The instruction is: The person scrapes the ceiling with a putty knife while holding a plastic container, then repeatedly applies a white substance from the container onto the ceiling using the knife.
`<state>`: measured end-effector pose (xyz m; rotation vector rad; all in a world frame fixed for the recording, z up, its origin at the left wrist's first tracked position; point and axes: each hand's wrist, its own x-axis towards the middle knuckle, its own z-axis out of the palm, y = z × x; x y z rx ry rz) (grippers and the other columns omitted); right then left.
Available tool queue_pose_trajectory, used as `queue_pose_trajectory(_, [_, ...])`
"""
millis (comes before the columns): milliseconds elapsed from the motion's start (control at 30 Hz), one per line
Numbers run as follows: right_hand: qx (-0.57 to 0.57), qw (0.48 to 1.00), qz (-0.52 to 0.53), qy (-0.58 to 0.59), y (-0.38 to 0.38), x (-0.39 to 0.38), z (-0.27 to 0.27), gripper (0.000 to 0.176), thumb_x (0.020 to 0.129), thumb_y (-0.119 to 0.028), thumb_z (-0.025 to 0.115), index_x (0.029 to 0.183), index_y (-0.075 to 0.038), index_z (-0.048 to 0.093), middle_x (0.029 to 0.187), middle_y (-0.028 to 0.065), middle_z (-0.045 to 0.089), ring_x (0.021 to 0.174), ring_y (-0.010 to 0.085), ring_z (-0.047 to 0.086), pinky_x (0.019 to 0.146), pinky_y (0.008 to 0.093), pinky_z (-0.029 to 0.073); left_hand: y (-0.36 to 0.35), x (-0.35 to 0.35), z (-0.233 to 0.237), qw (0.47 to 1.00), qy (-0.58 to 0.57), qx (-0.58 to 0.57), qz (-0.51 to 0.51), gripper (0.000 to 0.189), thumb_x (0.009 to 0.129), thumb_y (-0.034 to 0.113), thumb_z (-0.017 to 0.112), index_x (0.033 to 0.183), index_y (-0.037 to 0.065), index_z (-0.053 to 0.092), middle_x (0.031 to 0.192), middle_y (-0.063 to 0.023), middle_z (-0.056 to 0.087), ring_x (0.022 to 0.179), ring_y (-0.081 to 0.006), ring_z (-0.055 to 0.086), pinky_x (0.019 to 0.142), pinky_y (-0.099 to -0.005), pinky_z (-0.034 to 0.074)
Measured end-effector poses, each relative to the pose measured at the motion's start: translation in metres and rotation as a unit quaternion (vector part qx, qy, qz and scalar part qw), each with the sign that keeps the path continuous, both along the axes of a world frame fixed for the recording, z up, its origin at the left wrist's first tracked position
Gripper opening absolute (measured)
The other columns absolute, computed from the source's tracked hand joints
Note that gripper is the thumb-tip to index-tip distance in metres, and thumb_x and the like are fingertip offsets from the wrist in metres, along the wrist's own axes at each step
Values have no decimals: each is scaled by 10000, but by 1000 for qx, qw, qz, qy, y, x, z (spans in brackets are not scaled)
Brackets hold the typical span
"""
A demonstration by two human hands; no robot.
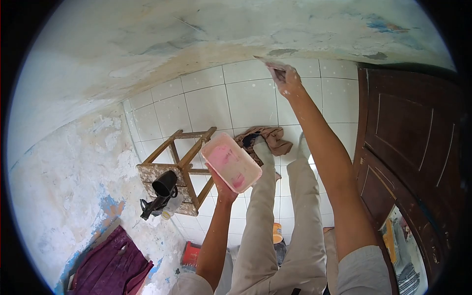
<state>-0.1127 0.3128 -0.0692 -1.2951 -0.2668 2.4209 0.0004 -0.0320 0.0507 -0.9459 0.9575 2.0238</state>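
Observation:
My left hand [223, 189] grips a shallow plastic tray [251, 171] from below and its near side. Pink putty [221, 156] is smeared over the tray's inside, mostly at its far end. Stretched out far ahead, my right hand [289, 80] is closed around a putty knife [269, 63], its thin blade pointing left, close to the patchy wall [196, 44]. White residue coats the fingers of my right hand, which hide most of the knife's handle.
Left of the tray stands a paint-spattered wooden stool [189, 160] carrying a black mug [164, 183]. A brown cloth [275, 140] lies on the tiled floor [250, 103] by my feet. Dark wooden doors [408, 118] border the right side. A purple cloth [110, 263] hangs at lower left.

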Motion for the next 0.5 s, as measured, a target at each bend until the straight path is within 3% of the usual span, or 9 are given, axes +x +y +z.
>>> queue_pose_trajectory(67, [48,992,42,112,-1,-15,-5,203,965,-73,403,950,105,498,1008,245,595,930,315,628,841,345,589,1,1,-1,1000,0,-1,0,793,875,671,432,1445,156,237,1372,-108,404,1280,-300,414,935,-481,509])
queue_pose_trajectory(167, [123,990,-36,54,31,-35,34,315,974,-94,318,1066,140,508,1044,244,592,1041,328,585,904,383,562,0,1,0,1000,-3,-3,-2,792,875,673,427,1444,155,240,1372,-111,403,1278,-301,415,937,-479,509])
queue_pose_trajectory(267, [72,992,-84,59,67,-8,62,284,945,-66,352,1068,123,524,1049,193,601,973,280,599,845,345,562,-1,-1,1,1000,-4,-3,8,791,875,676,423,1443,155,243,1372,-114,402,1275,-302,417,939,-477,508])
queue_pose_trajectory(367, [33,988,-147,33,45,31,89,203,932,-42,426,967,133,522,1014,222,597,954,287,618,842,305,567,1,-4,0,1000,-8,4,21,790,876,678,418,1442,154,247,1372,-116,402,1273,-302,419,942,-475,508])
queue_pose_trajectory(500, [59,998,13,-3,16,42,30,200,935,-35,404,1010,105,525,1036,189,601,1000,274,601,880,303,545,2,-6,-1,999,-17,4,31,789,876,681,412,1440,153,251,1372,-120,401,1270,-304,421,945,-472,507])
